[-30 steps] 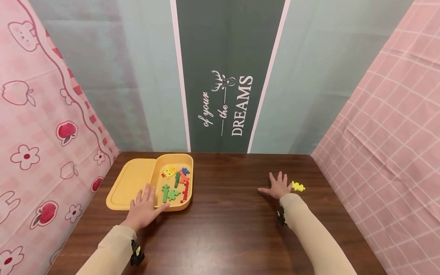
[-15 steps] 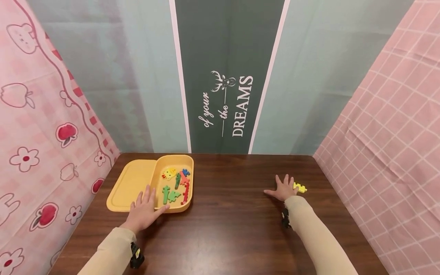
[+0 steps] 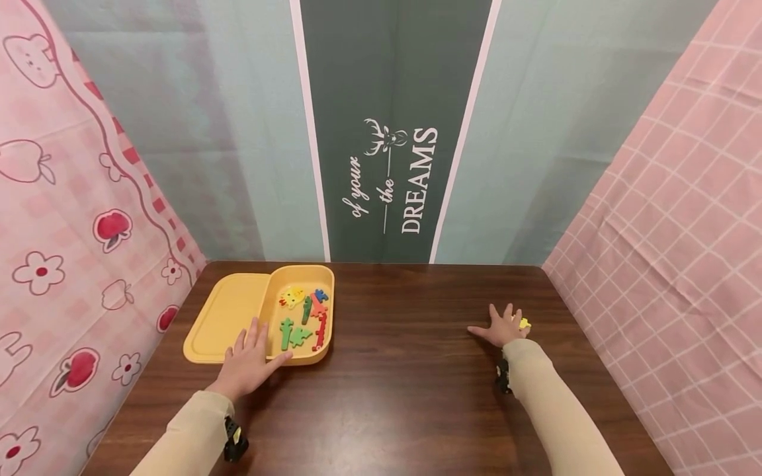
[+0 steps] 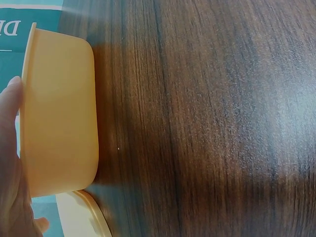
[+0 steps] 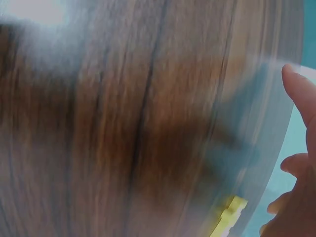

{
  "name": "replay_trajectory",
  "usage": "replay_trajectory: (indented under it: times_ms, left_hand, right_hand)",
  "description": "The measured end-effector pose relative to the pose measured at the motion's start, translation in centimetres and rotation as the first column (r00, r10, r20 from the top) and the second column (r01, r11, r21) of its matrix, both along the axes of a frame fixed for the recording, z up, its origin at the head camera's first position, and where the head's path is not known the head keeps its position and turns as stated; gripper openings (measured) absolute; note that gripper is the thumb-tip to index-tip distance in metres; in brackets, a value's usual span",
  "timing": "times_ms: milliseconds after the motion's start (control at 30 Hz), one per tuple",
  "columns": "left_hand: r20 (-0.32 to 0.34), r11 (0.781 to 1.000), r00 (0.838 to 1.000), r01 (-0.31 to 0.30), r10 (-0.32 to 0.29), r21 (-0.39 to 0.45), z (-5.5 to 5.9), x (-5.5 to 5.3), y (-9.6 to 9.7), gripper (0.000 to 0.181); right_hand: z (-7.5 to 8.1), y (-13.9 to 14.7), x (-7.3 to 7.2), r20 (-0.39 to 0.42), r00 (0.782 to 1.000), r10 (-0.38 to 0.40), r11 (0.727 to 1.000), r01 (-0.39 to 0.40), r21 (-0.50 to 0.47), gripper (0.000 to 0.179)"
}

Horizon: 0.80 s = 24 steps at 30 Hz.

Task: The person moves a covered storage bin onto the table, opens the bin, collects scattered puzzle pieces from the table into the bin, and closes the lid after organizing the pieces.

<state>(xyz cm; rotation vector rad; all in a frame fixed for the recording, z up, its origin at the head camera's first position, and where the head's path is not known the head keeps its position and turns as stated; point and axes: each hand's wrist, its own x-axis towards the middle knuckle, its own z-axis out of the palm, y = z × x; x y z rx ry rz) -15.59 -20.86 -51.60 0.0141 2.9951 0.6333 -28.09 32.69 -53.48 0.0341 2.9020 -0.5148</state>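
My left hand rests at the near left corner of a yellow plastic box, fingers spread and thumb along the front rim. In the left wrist view the thumb lies at the rim of the box. Inside the box are several flat toy pieces: a yellow animal piece, green pieces, a red one and a blue one. My right hand, fingers spread, is above the table at the right, partly covering a yellow puzzle piece. That yellow piece shows below the fingers in the right wrist view.
A yellow lid lies left of the box, partly behind the left fingers. The dark wooden table ends at a green and grey cloth at the back. Pink patterned cloths hang on both sides.
My right hand has moved to the right, over the yellow puzzle piece, hiding more of it. The left hand and the box have stayed in place.
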Motion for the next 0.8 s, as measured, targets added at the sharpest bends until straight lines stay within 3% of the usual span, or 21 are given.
replay_trajectory:
  times_ms: [233,467,800]
  left_hand:
    - [0.021,1.000,1.000,-0.003,0.003,0.009,-0.3,0.1,0.0,0.100]
    - [0.004,1.000,1.000,0.001,-0.001,0.003,-0.1,0.2,0.0,0.099]
    - [0.008,1.000,1.000,0.005,-0.005,-0.001,0.5,0.1,0.1,0.099]
  right_hand:
    - [-0.2,2.6,0.7,0.041,0.995,-0.086,0.994,0.089,-0.059,0.107]
    - [0.0,4.4,1.4,0.089,0.972,-0.216,0.968,0.225,-0.112,0.117]
    - [-0.1,5.5,1.3,0.122,0.965,-0.233,0.961,0.248,-0.123,0.112]
